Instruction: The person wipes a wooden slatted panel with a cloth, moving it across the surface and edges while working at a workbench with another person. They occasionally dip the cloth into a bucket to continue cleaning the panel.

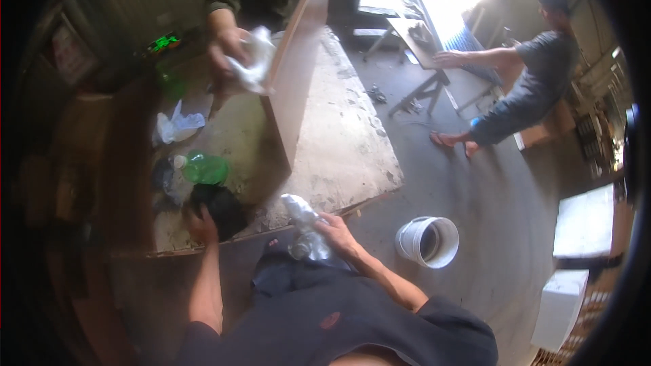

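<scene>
My left hand (201,226) is at the near edge of the table, fingers curled against the side of a black, rounded thing (227,211) that may be a bowl or bundled cloth. Close to my body, my right hand (337,232) grips a shiny silver, crumpled-looking thing (298,210), foil or a clear bottle; I cannot tell which. A green plastic bottle (205,168) lies just beyond the black thing. Across the table, a person's hand (230,47) holds a white cloth (255,61) against an upright brown board (298,74).
The worn, stained table (352,156) ends to my right. A white plastic bag (180,124) lies on its left part. On the floor stands a white bucket (441,251). Another person (536,74) leans over a trestle bench (417,51). White boxes (583,224) are stacked far right.
</scene>
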The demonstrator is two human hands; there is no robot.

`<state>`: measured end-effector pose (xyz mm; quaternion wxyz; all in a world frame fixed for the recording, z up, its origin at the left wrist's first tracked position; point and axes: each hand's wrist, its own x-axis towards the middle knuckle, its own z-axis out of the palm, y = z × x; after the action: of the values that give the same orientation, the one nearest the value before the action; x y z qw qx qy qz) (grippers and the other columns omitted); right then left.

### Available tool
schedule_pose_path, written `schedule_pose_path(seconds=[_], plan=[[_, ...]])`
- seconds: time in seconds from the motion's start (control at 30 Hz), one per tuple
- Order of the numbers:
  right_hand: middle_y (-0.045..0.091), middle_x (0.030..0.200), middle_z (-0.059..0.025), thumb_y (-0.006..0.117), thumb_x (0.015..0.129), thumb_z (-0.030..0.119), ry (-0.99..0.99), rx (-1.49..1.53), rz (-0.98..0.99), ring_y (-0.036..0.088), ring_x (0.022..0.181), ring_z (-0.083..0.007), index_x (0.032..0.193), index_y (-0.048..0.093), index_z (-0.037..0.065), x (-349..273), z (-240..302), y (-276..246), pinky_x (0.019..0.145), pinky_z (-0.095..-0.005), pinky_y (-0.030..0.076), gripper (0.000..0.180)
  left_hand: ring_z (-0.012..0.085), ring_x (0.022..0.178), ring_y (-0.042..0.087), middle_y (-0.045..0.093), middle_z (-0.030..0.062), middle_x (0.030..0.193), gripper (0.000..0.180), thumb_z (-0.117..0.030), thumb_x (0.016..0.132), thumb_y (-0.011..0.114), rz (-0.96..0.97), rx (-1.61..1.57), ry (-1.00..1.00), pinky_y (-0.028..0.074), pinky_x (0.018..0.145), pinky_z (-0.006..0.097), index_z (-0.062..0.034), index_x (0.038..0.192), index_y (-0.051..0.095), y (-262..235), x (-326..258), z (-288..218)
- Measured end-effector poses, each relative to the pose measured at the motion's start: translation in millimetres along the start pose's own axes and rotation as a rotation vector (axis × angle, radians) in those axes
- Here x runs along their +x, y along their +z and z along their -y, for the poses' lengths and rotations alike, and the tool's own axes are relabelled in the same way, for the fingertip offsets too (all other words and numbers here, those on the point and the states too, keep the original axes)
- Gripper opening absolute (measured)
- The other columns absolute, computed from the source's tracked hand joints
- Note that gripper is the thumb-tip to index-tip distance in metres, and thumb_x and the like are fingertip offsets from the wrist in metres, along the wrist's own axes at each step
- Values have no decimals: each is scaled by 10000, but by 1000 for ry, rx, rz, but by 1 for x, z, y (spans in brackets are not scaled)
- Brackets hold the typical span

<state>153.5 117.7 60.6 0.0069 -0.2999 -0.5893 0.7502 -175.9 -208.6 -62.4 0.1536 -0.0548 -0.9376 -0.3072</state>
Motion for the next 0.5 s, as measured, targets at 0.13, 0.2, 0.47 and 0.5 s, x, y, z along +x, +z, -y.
schedule_pose_path(seconds=[0.13, 0.2, 0.47, 0.5], plan=[[761, 1127, -85, 680, 1031, 155, -64, -134, -82, 655, 1038, -152, 1317, 716, -26, 10, -4, 10, 915, -319, 530, 341, 461, 1420, 551, 624, 266, 1508, 749, -501, 990, 733, 115, -216, -48, 394, 1226, 511, 16, 1512, 588, -16, 0, -16], [767, 1046, -62, 686, 1025, 125, -93, -132, -144, 657, 956, -123, 1264, 736, -22, 8, -4, 5, 855, -302, 538, 285, 463, 1410, 545, 628, 261, 1491, 763, -510, 946, 772, 118, -67, 77, 400, 1215, 522, 1, 1489, 609, -13, -3, -36], [764, 1152, -81, 639, 1032, 162, -19, 38, -189, 666, 1064, -166, 1370, 700, -51, -17, 12, 55, 986, -312, 500, 404, 429, 1185, 645, 716, 225, 1235, 514, -364, 891, 858, 266, -201, -47, 497, 1040, 495, -12, 1230, 699, -46, 3, -87], [764, 1158, -89, 638, 1032, 170, -16, 32, -159, 667, 1071, -174, 1375, 698, -52, -15, 13, 65, 990, -314, 498, 412, 414, 1149, 665, 725, 218, 1197, 470, -333, 904, 851, 298, -282, -116, 507, 1018, 479, -6, 1204, 697, -49, 5, -83]])
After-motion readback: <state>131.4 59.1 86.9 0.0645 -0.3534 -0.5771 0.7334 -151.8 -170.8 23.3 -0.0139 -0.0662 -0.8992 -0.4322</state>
